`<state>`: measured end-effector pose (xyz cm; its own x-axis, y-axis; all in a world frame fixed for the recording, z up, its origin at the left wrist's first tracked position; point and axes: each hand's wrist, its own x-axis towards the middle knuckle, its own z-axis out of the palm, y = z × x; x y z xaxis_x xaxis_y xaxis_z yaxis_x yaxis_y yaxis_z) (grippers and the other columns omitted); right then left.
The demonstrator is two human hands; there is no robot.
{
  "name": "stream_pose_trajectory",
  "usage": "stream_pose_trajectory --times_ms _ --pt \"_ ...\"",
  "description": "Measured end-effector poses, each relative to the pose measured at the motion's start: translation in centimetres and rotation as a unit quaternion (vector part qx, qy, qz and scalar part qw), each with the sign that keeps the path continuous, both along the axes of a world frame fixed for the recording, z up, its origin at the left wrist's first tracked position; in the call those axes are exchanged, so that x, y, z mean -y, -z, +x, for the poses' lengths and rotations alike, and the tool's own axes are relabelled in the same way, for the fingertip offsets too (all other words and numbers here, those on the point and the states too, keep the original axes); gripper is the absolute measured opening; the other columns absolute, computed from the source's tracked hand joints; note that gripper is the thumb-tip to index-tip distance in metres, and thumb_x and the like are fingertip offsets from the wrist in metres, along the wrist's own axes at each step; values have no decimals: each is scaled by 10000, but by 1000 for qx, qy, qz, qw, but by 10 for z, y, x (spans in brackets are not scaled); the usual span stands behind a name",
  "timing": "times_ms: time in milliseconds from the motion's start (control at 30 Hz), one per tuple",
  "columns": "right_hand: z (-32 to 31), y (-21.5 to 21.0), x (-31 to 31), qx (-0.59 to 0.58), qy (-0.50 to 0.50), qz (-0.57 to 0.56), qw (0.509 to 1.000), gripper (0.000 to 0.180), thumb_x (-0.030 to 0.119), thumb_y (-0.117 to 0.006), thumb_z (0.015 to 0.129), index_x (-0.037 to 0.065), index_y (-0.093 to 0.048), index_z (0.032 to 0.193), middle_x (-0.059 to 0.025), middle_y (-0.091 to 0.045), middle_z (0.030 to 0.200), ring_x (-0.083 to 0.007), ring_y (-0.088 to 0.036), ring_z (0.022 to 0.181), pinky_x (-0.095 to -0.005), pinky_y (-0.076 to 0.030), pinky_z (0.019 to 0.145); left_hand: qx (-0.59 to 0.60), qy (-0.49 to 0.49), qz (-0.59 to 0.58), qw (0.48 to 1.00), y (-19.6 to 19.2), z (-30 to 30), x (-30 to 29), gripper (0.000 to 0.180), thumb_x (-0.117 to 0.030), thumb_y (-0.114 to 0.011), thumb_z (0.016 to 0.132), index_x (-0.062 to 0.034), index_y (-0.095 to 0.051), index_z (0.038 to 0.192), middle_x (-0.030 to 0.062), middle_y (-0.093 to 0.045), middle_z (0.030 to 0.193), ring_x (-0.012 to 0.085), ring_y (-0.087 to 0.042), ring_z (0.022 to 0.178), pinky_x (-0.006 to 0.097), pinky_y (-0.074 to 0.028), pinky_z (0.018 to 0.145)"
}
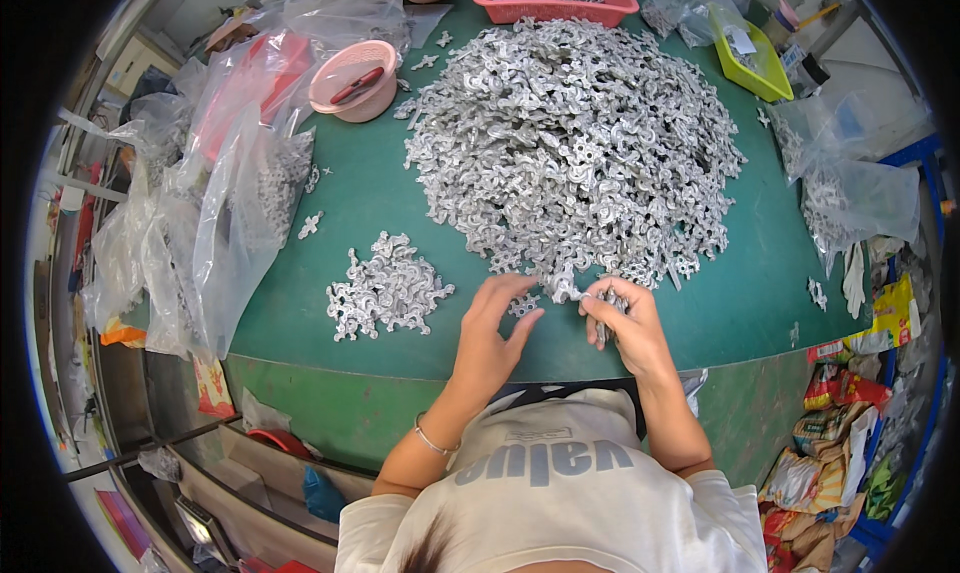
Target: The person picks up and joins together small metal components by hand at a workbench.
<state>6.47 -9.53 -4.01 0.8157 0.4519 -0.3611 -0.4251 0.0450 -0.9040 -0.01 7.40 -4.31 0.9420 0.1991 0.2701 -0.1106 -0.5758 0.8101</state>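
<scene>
A large heap of small silver-grey metal castings (580,143) covers the middle of the green table, its near edge just beyond my hands. My left hand (492,328) rests at that edge with thumb and fingers spread apart. One flower-shaped casting (523,304) lies between its fingertips, apparently not gripped. My right hand (632,331) is curled around a few metal castings (610,308). Its thumb tip is by another casting (563,285) at the heap's front; contact there is unclear. Left of my hands sits a smaller pile of castings (388,288).
Clear plastic bags (225,213) with castings stand at the left. A pink basket (355,81) holds a red-handled tool. At the back is a red tray (560,11) of parts; at the far right are a yellow-green basket (750,63) and more bags (835,193).
</scene>
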Motion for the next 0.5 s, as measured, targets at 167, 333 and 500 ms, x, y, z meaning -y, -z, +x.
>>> stream_pose_trajectory --times_ms 167,333,500 --pt "-10 -19 9 10 -19 22 1000 60 42 -588 780 -10 -563 795 -59 -573 671 -103 -535 490 -211 -382 401 -29 84 -210 974 -20 0 1 313 115 -587 703 28 -585 1004 122 -556 986 155 -545 864 258 -457 750" --pt "-15 -26 13 32 -30 59 997 43 15 -581 778 -20 -564 796 -61 -569 665 -94 -539 508 -197 -383 438 -20 104 -340 935 -27 -2 3 246 109 -566 743 28 -603 971 111 -567 977 151 -557 845 253 -465 740" --pt "-21 -39 15 99 -22 34 994 36 -13 -585 770 -25 -563 796 -61 -572 714 -84 -543 535 -188 -384 465 -15 115 -368 923 -32 -5 4 236 116 -561 747 42 -602 967 122 -561 979 163 -556 884 266 -476 775"
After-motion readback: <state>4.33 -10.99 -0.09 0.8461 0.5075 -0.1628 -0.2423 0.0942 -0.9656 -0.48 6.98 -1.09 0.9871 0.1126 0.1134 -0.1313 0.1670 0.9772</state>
